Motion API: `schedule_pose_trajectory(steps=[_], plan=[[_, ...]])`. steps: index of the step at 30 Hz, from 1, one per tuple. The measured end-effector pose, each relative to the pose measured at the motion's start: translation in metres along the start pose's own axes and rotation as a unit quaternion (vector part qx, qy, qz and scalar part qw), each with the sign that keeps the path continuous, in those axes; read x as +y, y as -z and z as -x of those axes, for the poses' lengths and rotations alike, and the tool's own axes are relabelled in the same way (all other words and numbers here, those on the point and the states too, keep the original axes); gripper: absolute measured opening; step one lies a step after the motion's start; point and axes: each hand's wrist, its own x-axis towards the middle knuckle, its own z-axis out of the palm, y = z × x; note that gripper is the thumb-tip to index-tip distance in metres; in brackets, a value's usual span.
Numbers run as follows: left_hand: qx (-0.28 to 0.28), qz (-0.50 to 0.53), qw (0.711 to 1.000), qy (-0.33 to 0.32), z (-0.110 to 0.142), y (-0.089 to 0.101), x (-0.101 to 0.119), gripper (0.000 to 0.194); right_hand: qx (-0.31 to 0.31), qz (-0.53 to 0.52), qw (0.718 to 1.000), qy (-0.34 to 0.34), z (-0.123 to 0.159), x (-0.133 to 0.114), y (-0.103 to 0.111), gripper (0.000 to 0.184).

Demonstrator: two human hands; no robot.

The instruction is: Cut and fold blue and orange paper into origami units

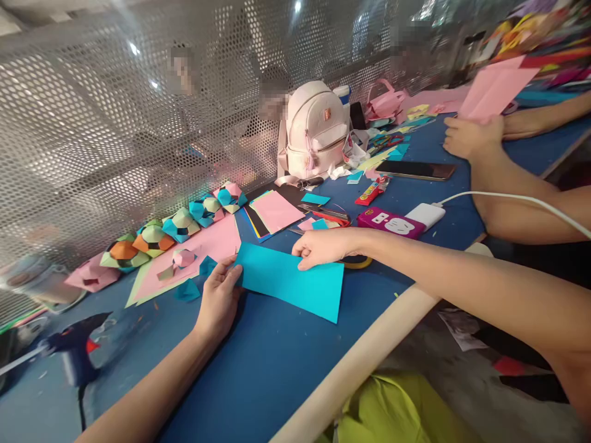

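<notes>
A rectangular sheet of blue paper (286, 280) is held slightly tilted above the table. My left hand (220, 295) pinches its left end between thumb and fingers. At the paper's upper edge, right of the middle, my right hand (325, 247) grips it with bent fingers. Small folded blue paper pieces (187, 289) lie just left of my left hand. Beyond the sheet is a stack of coloured paper (277, 212) with pink on top. Scissors with yellow handles (359, 263) are partly hidden behind my right wrist.
A row of folded paper balls (154, 239) runs along the perforated metal screen. A glue gun (76, 347) stands at the left. A backpack (316, 132), a phone (415, 170) and a purple power bank (390, 223) with a white cable lie beyond. Another person's hand (475, 136) holds pink paper at right.
</notes>
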Motion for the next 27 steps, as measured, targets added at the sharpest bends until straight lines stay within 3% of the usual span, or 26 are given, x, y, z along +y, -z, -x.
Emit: schedule_pose_trajectory(steps=[1, 4, 7, 10, 13, 18, 23, 27], plan=[[-0.009, -0.011, 1.0, 0.0, 0.001, 0.0, -0.001, 0.039, -0.001, 0.015, 1.0, -0.006, 0.002, 0.0, 0.003, 0.009], [-0.011, -0.032, 0.999, -0.005, 0.002, 0.0, -0.001, 0.035, 0.004, 0.052, 0.998, -0.02, 0.011, -0.005, 0.011, 0.022], [0.004, -0.028, 1.0, 0.003, 0.002, 0.001, 0.0, 0.03, 0.088, 0.095, 0.991, -0.027, 0.027, -0.009, 0.012, 0.025], [0.015, -0.028, 0.999, 0.018, 0.0, 0.001, 0.0, 0.03, 0.214, 0.247, 0.944, -0.029, 0.043, -0.001, 0.004, 0.023], [0.01, -0.062, 0.998, 0.024, 0.0, 0.002, -0.001, 0.033, 0.238, 0.356, 0.903, -0.026, 0.053, 0.018, -0.007, 0.02], [-0.016, -0.116, 0.993, 0.015, 0.005, 0.003, 0.0, 0.038, 0.282, 0.351, 0.893, 0.016, 0.055, 0.04, -0.017, 0.019], [-0.026, -0.146, 0.989, 0.018, 0.009, 0.003, 0.001, 0.041, 0.279, 0.375, 0.884, 0.008, 0.053, 0.04, -0.016, 0.019], [-0.018, -0.161, 0.986, 0.027, 0.01, 0.004, 0.0, 0.044, 0.303, 0.322, 0.897, 0.005, 0.048, 0.04, -0.015, 0.017]])
